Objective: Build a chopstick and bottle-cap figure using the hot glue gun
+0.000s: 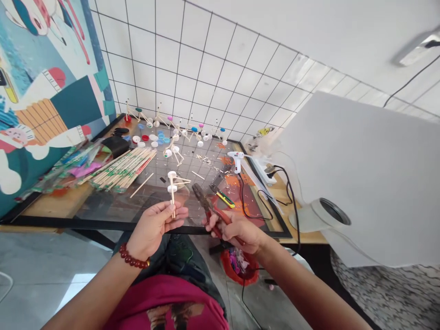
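Observation:
My left hand (154,227) pinches the lower end of a small stick figure (172,189) made of pale wooden sticks and white bottle caps. It is held upright above the table's front edge, with thin sticks jutting to the right. In my right hand (237,231) is a pair of pliers (206,201) with red handles. Their dark jaws point up and away, a little right of the figure and apart from it. A yellow-green utility knife (222,196) lies on the glass just beyond the pliers.
Bundled wrapped chopsticks (123,169) lie at left. Similar stick-and-cap figures (194,130) and loose caps (161,136) stand along the back. A white glue gun (236,160) with its cord, a power strip (263,170) and a white cylinder (319,215) are at right. A red-lined bin (256,275) stands below.

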`<control>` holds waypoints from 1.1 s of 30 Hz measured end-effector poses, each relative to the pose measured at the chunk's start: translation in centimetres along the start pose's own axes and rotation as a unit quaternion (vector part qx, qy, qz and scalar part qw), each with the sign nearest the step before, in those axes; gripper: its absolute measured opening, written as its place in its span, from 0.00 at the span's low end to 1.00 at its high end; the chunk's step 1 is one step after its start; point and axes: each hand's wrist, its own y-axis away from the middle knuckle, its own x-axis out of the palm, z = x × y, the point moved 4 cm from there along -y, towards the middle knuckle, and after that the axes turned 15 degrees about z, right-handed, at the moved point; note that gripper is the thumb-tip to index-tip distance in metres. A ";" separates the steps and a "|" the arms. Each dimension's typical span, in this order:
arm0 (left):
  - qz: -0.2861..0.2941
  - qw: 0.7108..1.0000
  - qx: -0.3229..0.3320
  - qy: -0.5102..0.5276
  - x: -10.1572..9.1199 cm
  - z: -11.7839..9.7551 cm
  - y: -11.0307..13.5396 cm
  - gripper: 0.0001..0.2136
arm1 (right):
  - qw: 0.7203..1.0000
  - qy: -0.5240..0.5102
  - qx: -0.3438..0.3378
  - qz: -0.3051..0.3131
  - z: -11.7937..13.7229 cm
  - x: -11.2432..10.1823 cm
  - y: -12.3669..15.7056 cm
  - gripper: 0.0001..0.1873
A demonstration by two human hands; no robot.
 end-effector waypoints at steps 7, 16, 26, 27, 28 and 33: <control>0.043 0.992 -0.082 -0.083 1.0 -0.6 0.1 0.04 | 0.974 0.222 0.041 0.033 2.4 1.4 0.9 0.29; 0.118 0.978 -0.068 -0.158 1.5 -0.4 -0.6 0.11 | 0.943 0.326 0.032 0.059 3.2 1.6 0.8 0.27; 0.146 0.968 -0.078 -0.191 1.6 -0.3 -1.7 0.14 | 0.938 0.338 0.030 0.075 2.9 1.0 0.5 0.29; 0.144 0.966 -0.076 -0.201 1.7 -0.3 -1.8 0.14 | 0.934 0.346 0.031 0.076 3.0 1.0 0.5 0.29; 0.140 0.964 -0.072 -0.216 1.8 -0.5 -1.9 0.14 | 0.931 0.356 0.035 0.076 3.1 1.1 0.4 0.29; 0.117 0.944 -0.027 -0.308 3.0 -2.5 -2.7 0.16 | 0.910 0.405 0.072 0.051 4.4 0.9 0.0 0.27</control>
